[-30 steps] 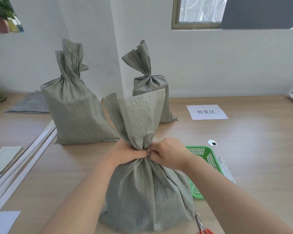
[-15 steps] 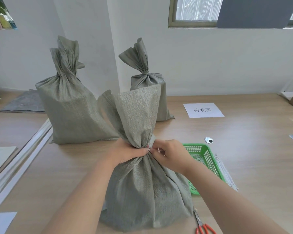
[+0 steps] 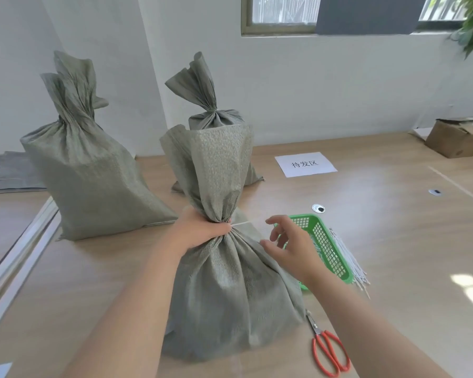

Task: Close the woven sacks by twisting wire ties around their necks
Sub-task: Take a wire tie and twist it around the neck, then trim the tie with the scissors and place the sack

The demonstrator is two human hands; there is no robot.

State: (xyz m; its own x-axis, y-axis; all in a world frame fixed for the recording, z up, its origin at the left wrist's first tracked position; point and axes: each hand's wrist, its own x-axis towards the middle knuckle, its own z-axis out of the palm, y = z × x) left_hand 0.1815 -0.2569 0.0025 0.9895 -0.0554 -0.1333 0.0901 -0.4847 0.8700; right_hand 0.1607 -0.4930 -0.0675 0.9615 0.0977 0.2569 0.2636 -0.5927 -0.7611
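A grey-green woven sack (image 3: pixel 230 290) stands upright on the table right in front of me. My left hand (image 3: pixel 200 230) is clenched around its gathered neck. A thin white wire tie (image 3: pixel 242 223) sticks out to the right from the neck, near my left thumb. My right hand (image 3: pixel 290 246) hovers a little right of the neck with its fingers spread, holding nothing. Two more sacks stand behind: one at the left (image 3: pixel 88 181) with a twisted neck, one in the middle (image 3: pixel 216 121) with a tied neck.
A green plastic basket (image 3: pixel 328 241) lies right of the sack, with a bundle of white wire ties (image 3: pixel 350 263) beside it. Red-handled scissors (image 3: pixel 329 350) lie at the front right. A paper label (image 3: pixel 305 163) and a cardboard box (image 3: pixel 459 139) are farther back.
My right hand has let go of the neck and moved away to the right with fingers apart. The wire tie's end now shows free. My left hand keeps its grip.
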